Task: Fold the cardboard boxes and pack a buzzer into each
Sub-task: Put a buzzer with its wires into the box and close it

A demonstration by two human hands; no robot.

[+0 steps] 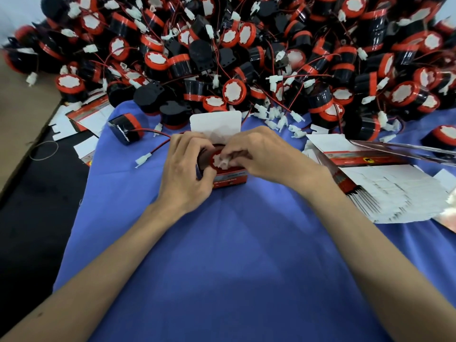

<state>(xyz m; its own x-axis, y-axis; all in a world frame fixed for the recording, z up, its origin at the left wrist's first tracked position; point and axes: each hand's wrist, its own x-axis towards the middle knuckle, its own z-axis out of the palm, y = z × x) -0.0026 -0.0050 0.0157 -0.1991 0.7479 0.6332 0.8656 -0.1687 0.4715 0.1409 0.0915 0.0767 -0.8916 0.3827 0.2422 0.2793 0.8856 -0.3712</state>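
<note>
A small red and white cardboard box [230,178] stands on the blue cloth [222,255] with its white top flap [215,122] raised. Inside it sits a red and black buzzer [214,157], face toward me. My left hand [184,169] grips the box's left side, fingers curled over its top edge. My right hand [261,154] pinches the buzzer's white connector [225,161] over the opening. A loose buzzer [126,128] lies on its side to the left, its red and black wire ending in a white plug [142,159].
A big heap of red and black buzzers [246,50] fills the far side of the table. Stacks of flat unfolded boxes [385,191] lie at the right, more flat boxes [84,117] at the left. A brown carton [22,114] stands at the far left.
</note>
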